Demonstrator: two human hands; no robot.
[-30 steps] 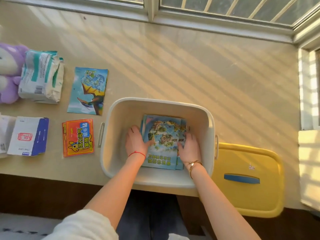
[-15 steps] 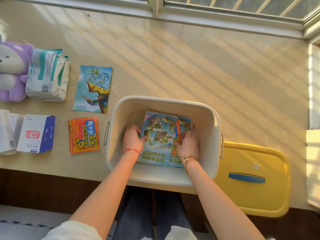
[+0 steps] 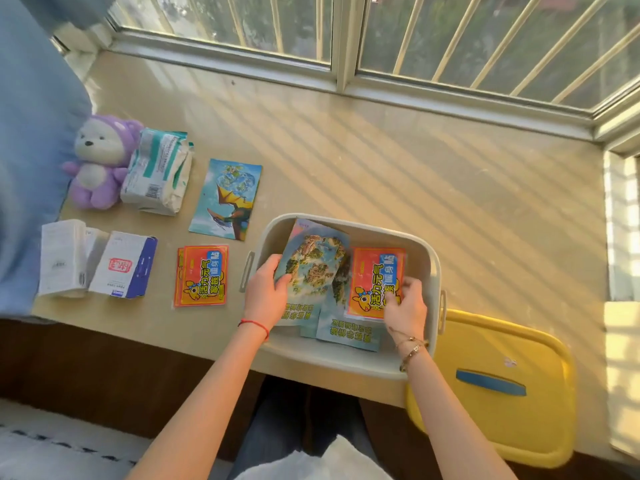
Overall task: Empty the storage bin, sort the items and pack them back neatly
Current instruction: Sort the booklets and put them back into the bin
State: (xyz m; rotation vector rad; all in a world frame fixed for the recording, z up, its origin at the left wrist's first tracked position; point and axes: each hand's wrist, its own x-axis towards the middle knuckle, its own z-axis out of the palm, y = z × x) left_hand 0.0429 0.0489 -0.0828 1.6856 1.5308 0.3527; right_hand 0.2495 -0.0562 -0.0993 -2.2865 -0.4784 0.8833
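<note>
A: Sunlit beige desk [image 3: 381, 161] under a barred window [image 3: 346, 32], stripes of shadow across it. What are the hands doing?

B: Both are down in the white bin [image 3: 427, 258], which sits at the near edge of the desk. The left hand [image 3: 265, 296] grips the left edge of a blue map booklet [image 3: 313, 268] and tilts it up, thumb on the cover. The right hand [image 3: 405, 306] pinches the lower edge of an orange packet [image 3: 377, 275], fingers curled onto its face.

A: How do those two lie?

B: The packet is at 3 o'clock from the booklet, their edges touching or overlapping; I cannot tell which. More blue booklets [image 3: 346, 332] lie flat on the bin floor beneath, at 6 o'clock from the raised one.

A: And outside the bin?

B: At 4 o'clock from it, a yellow lid [image 3: 502, 375] with a blue handle, partly off the desk edge. At 9 o'clock, a second orange packet [image 3: 201, 275] lies flat on the desk. Beyond that, at 10 o'clock, a dragon card [image 3: 227, 199]. Farther left are a white and blue box [image 3: 123, 265] beside a white box [image 3: 62, 258], and behind them a crumpled white pack [image 3: 157, 171] touching a purple plush [image 3: 98, 161].
</note>
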